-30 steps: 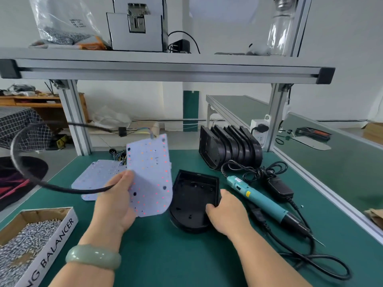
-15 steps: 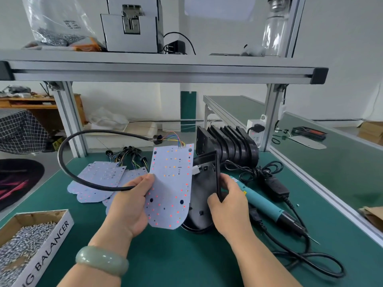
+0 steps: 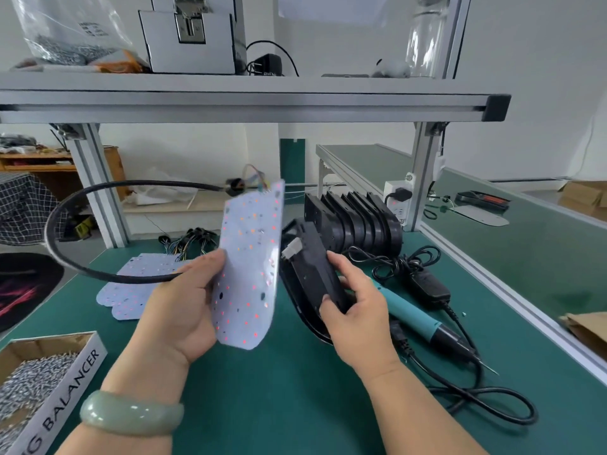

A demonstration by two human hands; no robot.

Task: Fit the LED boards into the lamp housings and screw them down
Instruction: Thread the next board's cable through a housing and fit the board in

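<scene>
My left hand (image 3: 179,307) grips a white LED board (image 3: 249,267) by its left edge and holds it upright above the green mat. A thick black cable (image 3: 82,205) loops from the board's top round to the left. My right hand (image 3: 354,310) grips a black lamp housing (image 3: 308,274), tilted up on its edge right beside the board. More LED boards (image 3: 131,287) lie flat behind my left hand. A row of black housings (image 3: 354,221) stands on edge at the back.
A teal electric screwdriver (image 3: 414,318) with its black cord lies right of the housing. A cardboard box of screws (image 3: 36,379) sits at the front left. An aluminium shelf frame (image 3: 249,106) crosses overhead, with posts at left and right.
The housing was lifted off the mat and tipped up on edge by my right hand. The board in my left hand swung right and turned edge-on toward the housing.
</scene>
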